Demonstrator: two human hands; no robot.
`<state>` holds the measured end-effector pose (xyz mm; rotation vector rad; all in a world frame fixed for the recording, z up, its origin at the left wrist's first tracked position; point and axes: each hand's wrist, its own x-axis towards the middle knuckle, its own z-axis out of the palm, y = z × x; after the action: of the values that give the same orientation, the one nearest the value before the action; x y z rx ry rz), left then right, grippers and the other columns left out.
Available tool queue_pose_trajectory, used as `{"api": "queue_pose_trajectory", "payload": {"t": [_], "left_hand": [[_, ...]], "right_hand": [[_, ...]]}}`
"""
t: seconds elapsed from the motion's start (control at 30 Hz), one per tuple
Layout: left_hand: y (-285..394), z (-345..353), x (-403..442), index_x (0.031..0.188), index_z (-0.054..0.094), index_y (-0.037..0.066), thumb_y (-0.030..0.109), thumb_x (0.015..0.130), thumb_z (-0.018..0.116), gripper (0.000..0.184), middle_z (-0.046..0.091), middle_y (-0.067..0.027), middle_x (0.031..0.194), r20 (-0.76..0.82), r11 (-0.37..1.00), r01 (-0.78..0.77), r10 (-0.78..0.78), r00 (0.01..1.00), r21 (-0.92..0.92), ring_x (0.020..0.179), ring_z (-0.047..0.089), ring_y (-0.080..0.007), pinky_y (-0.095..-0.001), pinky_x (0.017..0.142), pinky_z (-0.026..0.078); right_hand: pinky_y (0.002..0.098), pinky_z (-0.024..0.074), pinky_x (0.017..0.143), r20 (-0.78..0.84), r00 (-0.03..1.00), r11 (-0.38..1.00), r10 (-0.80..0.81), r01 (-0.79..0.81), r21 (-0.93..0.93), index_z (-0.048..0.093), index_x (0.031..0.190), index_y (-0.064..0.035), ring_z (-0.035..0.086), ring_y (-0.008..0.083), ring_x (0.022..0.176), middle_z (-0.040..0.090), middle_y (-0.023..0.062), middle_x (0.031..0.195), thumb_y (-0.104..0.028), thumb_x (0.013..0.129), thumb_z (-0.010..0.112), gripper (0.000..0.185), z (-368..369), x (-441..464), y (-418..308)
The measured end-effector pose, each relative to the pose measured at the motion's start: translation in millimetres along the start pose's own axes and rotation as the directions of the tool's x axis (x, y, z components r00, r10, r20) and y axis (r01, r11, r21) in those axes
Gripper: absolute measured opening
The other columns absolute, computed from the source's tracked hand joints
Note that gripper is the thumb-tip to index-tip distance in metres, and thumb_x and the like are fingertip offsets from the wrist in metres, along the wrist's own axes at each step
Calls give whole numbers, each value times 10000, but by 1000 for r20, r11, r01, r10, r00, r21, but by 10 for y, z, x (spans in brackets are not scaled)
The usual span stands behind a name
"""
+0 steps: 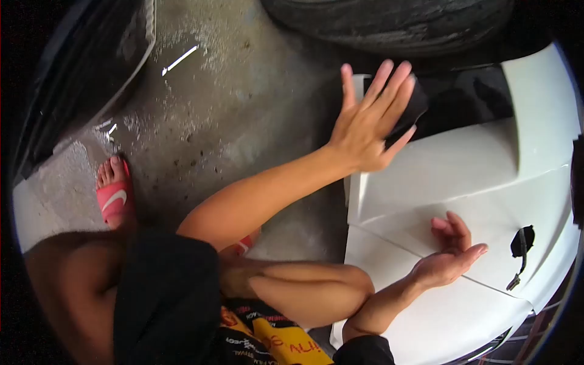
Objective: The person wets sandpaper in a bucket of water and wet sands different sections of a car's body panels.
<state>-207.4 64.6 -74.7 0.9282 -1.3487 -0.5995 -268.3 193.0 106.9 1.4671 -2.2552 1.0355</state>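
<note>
A large white car bumper [420, 316], a curved painted panel, fills the right side. My left hand [368, 125] has its fingers spread over the panel's upper left end, beside a dark glossy section [468, 100]. Whether its palm touches the surface cannot be seen. Lower down, my right hand [447, 258] is over the white surface with loosely curled fingers apart and nothing in them. Right of it, a black cable with a connector [515, 281] hangs out of a round hole [522, 239] in the bumper.
A black tyre [395, 21] is at the top edge. Another dark, curved part [85, 79] stands at the upper left. The concrete floor [243, 103] is wet and spotted. My foot in a pink sandal [114, 198] rests at the left.
</note>
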Motion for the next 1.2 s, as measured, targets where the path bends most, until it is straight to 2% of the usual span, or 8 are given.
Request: {"api": "queue_pose_trajectory", "payload": {"t": [0.2, 0.3, 0.43, 0.7, 0.83, 0.97, 1.03, 1.2], "left_hand": [[420, 203, -733, 1590, 86, -10, 396, 1039, 339, 730, 77, -210, 1669, 180, 878, 443, -413, 893, -184, 1542, 37, -410, -719, 1129, -69], [438, 165, -59, 1588, 83, -10, 428, 1056, 293, 720, 87, -216, 1664, 29, 739, 580, -609, 793, -342, 1547, 1, -382, -692, 1146, -79], [562, 178, -460, 1589, 35, -6, 493, 1067, 190, 738, 25, -228, 1663, 193, 723, 622, -593, 782, -302, 1543, -32, -387, -673, 1155, -85], [368, 177, -352, 1571, 55, -73, 413, 1060, 267, 736, -4, -269, 1655, 140, 799, 526, -509, 850, -292, 1534, -73, -429, -675, 1125, -141], [434, 209, 69, 1564, 124, -87, 379, 1024, 380, 757, 54, -273, 1653, -90, 936, 197, -232, 969, -291, 1535, -1, -447, -733, 1092, -114], [811, 60, 611, 1583, 181, -9, 479, 926, 518, 885, 145, -215, 1660, -2, 991, -83, 83, 997, -108, 1527, 94, -452, -767, 1089, -55], [710, 92, 550, 1593, 202, 41, 475, 938, 513, 845, 153, -184, 1666, -63, 990, -86, 80, 995, -111, 1522, 122, -451, -778, 1087, -34], [396, 157, -374, 1593, 195, 36, 405, 1010, 414, 724, 155, -164, 1670, 16, 923, 340, -342, 939, -181, 1533, 78, -434, -715, 1126, -76]], "right_hand": [[319, 529, 701, 25, 999, 999, -39, 39, 10, 723, 956, 66, 652, 237, 713, 690, 164, 735, -565, 1055, 160, 851, -34, -11, 91], [329, 530, 697, 57, 998, 999, -7, 4, 53, 723, 951, 64, 655, 242, 725, 693, 165, 743, -547, 1059, 158, 839, -103, -23, 58], [334, 529, 737, 77, 996, 998, -38, 34, 47, 720, 947, 70, 666, 254, 740, 696, 169, 752, -546, 1057, 156, 843, -103, -37, 91], [330, 529, 764, 115, 993, 999, -33, 28, 42, 721, 949, 63, 677, 256, 744, 695, 161, 739, -544, 1060, 120, 861, -82, -5, 27], [332, 530, 762, 121, 993, 999, 10, -15, 40, 719, 948, 65, 679, 261, 742, 694, 170, 744, -562, 1058, 129, 868, -156, -66, 26], [331, 531, 768, 127, 992, 997, -20, 10, 72, 722, 946, 62, 675, 260, 738, 690, 165, 734, -575, 1055, 137, 872, -125, -60, 103], [331, 533, 770, 111, 994, 1000, -7, 8, -1, 722, 944, 64, 676, 259, 737, 689, 163, 730, -574, 1055, 135, 873, -102, -46, 45], [344, 538, 792, 166, 986, 998, -22, 13, 55, 710, 999, 73, 677, 253, 773, 699, 167, 770, -543, 1064, 170, 822, -100, -43, 39]]}}
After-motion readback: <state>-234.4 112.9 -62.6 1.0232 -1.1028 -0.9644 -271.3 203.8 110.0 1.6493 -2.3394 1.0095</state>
